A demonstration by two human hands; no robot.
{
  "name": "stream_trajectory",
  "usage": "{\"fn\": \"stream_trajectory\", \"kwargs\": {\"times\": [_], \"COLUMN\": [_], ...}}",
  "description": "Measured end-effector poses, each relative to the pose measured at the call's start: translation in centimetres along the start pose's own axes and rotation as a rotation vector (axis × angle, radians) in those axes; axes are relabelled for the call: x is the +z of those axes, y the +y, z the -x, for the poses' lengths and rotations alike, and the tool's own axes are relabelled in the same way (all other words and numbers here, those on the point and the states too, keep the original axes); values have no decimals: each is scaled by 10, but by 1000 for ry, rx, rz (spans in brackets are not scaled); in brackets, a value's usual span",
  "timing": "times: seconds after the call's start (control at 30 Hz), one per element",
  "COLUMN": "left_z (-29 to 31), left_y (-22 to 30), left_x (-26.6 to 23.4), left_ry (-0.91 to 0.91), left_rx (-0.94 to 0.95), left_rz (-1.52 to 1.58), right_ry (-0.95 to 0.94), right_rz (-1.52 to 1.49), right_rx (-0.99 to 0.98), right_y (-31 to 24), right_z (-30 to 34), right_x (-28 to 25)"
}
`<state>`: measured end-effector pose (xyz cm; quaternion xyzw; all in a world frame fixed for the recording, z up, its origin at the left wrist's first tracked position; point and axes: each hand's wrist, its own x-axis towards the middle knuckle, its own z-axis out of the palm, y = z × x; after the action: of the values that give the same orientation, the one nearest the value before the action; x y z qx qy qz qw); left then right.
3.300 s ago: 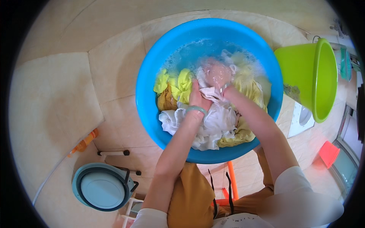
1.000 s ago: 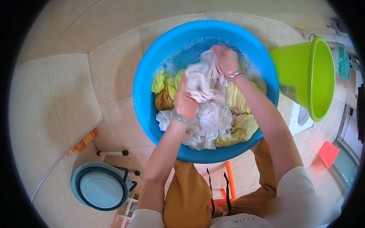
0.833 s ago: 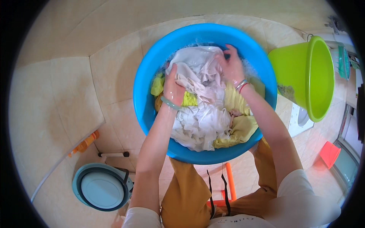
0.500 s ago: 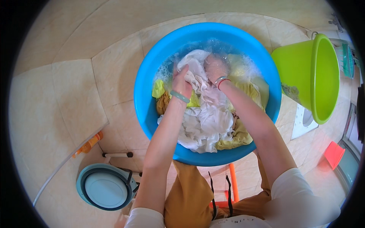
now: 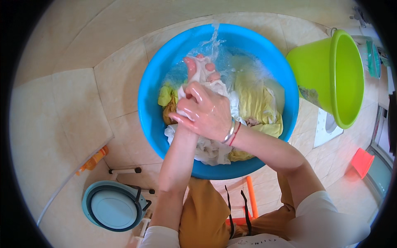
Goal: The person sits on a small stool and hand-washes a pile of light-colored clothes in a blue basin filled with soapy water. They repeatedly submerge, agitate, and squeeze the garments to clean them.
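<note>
Right hand (image 5: 205, 109) has crossed over left hand (image 5: 190, 67), both curled around white cloth (image 5: 201, 72).

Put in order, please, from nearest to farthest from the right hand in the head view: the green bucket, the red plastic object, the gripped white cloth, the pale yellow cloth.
From the right hand:
1. White cloth: touching it.
2. Pale yellow cloth: to its right, inside the blue basin.
3. Green bucket: upper right.
4. Red plastic object: far right, lower.
</note>
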<state>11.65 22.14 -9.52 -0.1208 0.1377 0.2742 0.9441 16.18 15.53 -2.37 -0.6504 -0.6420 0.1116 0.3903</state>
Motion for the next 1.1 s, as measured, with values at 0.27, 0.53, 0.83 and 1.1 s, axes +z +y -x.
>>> {"fn": "stream_trajectory", "kwargs": {"times": [0.27, 0.53, 0.83, 1.1], "left_z": [18, -2, -11, 4], "left_y": [-3, 17, 26, 20], "left_x": [-37, -44, -69, -36], "left_ry": [39, 339, 545, 248], "left_rx": [303, 257, 274, -99], "left_rz": [-252, -369, -589, -264], "right_ry": [169, 78, -596, -200], "right_rz": [-35, 18, 482, -191], "right_rx": [67, 623, 455, 213], "right_y": [33, 157, 169, 48], "right_z": [-18, 5, 16, 24], "right_x": [33, 55, 65, 17]}}
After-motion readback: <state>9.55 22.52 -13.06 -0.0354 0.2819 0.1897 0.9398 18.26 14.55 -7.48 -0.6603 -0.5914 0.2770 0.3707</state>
